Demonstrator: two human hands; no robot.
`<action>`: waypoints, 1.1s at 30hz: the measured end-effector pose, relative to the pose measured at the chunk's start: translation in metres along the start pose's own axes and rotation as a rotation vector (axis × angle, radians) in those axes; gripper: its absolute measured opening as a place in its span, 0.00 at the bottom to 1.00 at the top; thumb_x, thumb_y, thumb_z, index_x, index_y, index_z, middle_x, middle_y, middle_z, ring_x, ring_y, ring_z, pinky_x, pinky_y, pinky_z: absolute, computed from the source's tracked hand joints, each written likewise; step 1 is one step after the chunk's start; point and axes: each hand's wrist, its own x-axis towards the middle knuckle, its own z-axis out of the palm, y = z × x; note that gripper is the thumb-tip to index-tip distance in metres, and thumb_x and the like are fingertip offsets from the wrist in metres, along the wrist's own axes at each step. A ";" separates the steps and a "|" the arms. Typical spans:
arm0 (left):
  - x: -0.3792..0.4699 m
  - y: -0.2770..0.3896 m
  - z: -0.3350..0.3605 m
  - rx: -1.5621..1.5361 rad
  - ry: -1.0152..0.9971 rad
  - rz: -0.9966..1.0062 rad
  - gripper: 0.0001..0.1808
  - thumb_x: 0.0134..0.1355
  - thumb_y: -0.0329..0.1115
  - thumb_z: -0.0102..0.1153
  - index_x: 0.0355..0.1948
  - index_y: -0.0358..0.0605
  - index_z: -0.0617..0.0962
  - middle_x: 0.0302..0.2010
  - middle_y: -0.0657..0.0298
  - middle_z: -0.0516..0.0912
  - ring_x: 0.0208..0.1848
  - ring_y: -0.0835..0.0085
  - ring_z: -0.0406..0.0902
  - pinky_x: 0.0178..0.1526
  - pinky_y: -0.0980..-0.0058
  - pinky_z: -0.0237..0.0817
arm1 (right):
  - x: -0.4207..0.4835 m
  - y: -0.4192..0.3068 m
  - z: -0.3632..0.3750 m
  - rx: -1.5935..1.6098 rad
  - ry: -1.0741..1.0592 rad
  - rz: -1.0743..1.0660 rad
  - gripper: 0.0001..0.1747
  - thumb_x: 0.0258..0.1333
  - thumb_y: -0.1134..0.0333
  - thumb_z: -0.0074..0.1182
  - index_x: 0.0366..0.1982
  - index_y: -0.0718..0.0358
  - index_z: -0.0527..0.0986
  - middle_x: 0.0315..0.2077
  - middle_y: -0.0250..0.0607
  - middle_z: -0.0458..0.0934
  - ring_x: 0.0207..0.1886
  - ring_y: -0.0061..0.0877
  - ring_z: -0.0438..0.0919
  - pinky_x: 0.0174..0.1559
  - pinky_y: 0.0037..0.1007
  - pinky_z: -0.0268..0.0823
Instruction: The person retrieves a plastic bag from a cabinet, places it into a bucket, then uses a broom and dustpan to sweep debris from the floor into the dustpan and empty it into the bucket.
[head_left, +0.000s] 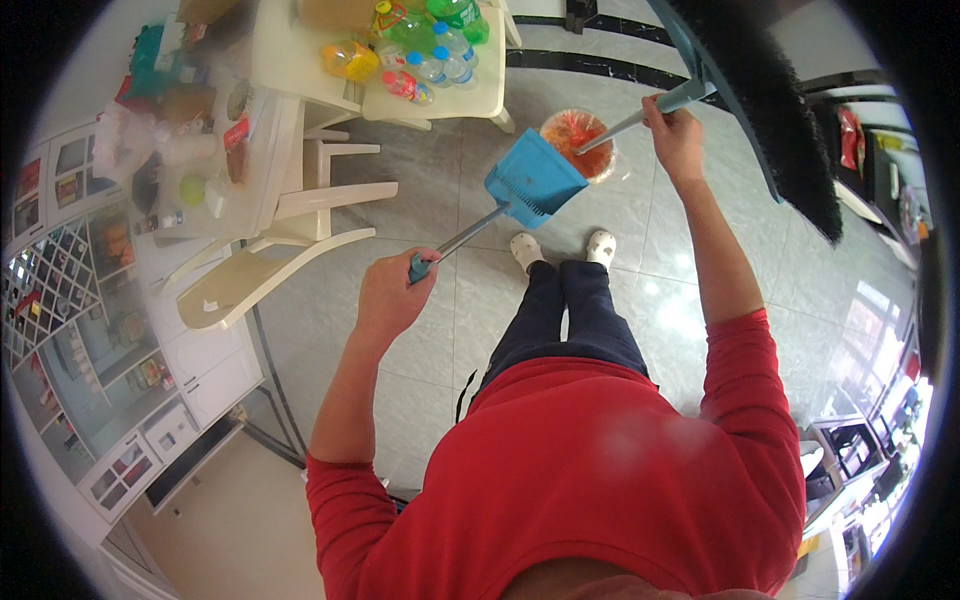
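Note:
My left hand grips the blue-tipped end of a metal handle on a blue dustpan. The pan is tilted beside a round waste bin with a clear liner and red-orange contents, and its edge overlaps the bin in view. My right hand is closed around the grey-blue handle of a broom, close to its head. The broom is turned head up, its black bristles near the camera at upper right. Its handle's far end appears over or inside the bin; which one I cannot tell.
Several plastic bottles stand on a cream plastic chair ahead. Another cream chair is at the left, by a cluttered table. White cabinets line the left side. Grey tiles cover the floor.

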 end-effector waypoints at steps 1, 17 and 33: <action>0.000 0.000 0.000 0.003 0.001 0.009 0.09 0.56 0.35 0.59 0.37 0.46 0.83 0.19 0.55 0.78 0.22 0.57 0.75 0.27 0.66 0.64 | -0.001 -0.002 0.000 0.010 0.005 0.003 0.17 0.58 0.57 0.57 0.35 0.66 0.80 0.25 0.48 0.82 0.31 0.33 0.83 0.35 0.32 0.71; -0.001 0.003 0.002 0.030 -0.010 -0.013 0.09 0.56 0.35 0.59 0.38 0.46 0.83 0.20 0.54 0.78 0.23 0.57 0.76 0.28 0.65 0.65 | -0.028 0.113 0.076 -0.094 0.076 -0.029 0.12 0.58 0.64 0.58 0.39 0.65 0.78 0.33 0.45 0.83 0.40 0.31 0.82 0.42 0.31 0.73; -0.001 0.000 0.002 0.030 -0.018 0.028 0.08 0.56 0.34 0.59 0.37 0.47 0.82 0.21 0.53 0.79 0.24 0.54 0.76 0.29 0.63 0.65 | -0.017 0.023 0.002 -0.055 -0.027 0.002 0.14 0.56 0.60 0.58 0.36 0.65 0.80 0.30 0.53 0.82 0.36 0.41 0.83 0.39 0.35 0.72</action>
